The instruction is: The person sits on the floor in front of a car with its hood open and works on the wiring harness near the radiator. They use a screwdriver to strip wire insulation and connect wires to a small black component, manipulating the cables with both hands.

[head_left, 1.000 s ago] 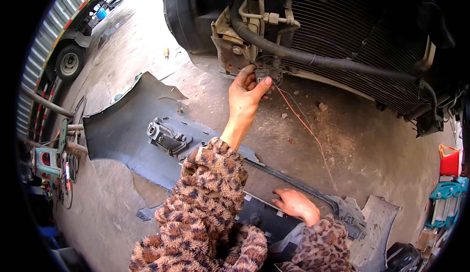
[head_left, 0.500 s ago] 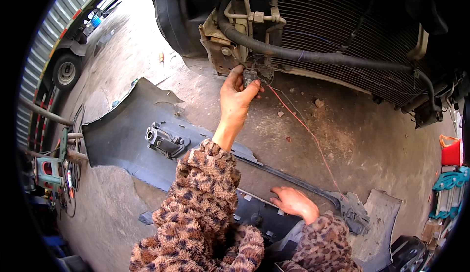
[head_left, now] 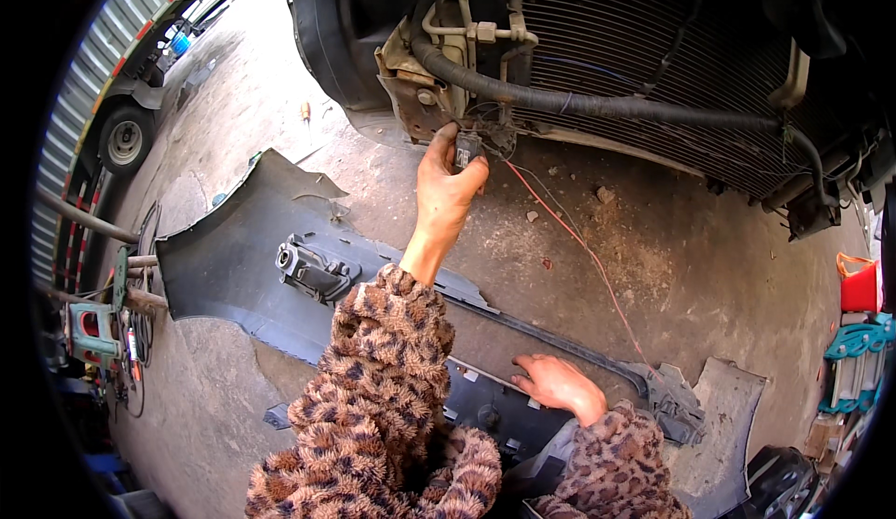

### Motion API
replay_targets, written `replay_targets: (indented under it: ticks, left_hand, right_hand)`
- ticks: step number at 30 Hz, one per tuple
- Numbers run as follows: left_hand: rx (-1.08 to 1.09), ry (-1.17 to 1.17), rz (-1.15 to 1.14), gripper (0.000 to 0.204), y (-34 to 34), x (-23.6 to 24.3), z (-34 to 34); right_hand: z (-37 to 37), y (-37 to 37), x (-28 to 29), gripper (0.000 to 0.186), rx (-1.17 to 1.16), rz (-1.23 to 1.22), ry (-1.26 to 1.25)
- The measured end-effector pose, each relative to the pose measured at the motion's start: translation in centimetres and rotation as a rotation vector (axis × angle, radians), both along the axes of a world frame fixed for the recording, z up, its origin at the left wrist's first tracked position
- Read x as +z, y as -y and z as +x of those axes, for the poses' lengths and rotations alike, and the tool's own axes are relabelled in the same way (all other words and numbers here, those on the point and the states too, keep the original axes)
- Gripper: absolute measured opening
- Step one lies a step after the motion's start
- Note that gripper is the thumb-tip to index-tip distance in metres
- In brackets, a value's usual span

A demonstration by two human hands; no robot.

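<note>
My left hand (head_left: 442, 188) reaches forward, thumb and fingers closed on a small black box-shaped electrical part (head_left: 467, 152) with pale marking on its face. It sits below a rusty metal bracket (head_left: 420, 99) at the vehicle's exposed front, beside a tangle of thin wires (head_left: 497, 127). A thin red wire (head_left: 590, 253) runs from that tangle down to the right. My right hand (head_left: 562, 386) is low and nearer to me, its fingers stretched out and holding nothing visible. Beneath it lies a detached dark bumper cover (head_left: 243, 272); whether the hand touches it I cannot tell.
A ribbed hose (head_left: 597, 106) crosses in front of the finned radiator (head_left: 607, 34). A black lamp-like unit (head_left: 315, 267) lies on the bumper. An orange-handled tool (head_left: 305, 111) is on the concrete. A truck wheel (head_left: 126, 140) stands left; a red container (head_left: 861, 287) is at right.
My left hand has shifted slightly left with the black part, which has turned a little between the fingers. The right hand stays nearly still.
</note>
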State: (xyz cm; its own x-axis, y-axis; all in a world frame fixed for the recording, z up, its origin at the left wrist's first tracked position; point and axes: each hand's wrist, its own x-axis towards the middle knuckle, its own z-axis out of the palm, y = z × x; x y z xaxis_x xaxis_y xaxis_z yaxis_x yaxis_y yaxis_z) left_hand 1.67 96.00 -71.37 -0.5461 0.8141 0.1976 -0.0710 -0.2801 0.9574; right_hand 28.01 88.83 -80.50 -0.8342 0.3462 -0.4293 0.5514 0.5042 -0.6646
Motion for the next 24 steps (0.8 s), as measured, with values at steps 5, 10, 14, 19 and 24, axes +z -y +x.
replay_targets:
  ticks: [5,10,14,19,24]
  left_hand:
    - [0.049,-0.044,0.011,0.053,-0.30,-0.40,0.24]
    - [-0.003,-0.011,0.026,0.047,-0.02,0.09,0.55]
    - [-0.026,-0.038,0.016,0.045,0.01,-0.18,0.13]
    - [-0.062,-0.015,0.018,0.057,-0.14,0.23,0.49]
    - [-0.042,-0.036,-0.037,0.061,-0.31,0.20,0.42]
  right_hand:
    - [0.13,-0.01,0.09,0.028,-0.007,0.001,0.001]
    - [0.18,-0.01,0.11,0.028,-0.011,0.006,0.005]
    - [0.08,-0.02,0.22,0.028,-0.011,0.003,-0.002]
    - [0.21,-0.06,0.10,0.029,-0.010,0.008,-0.003]
    - [0.27,-0.11,0.14,0.030,-0.007,0.008,0.018]
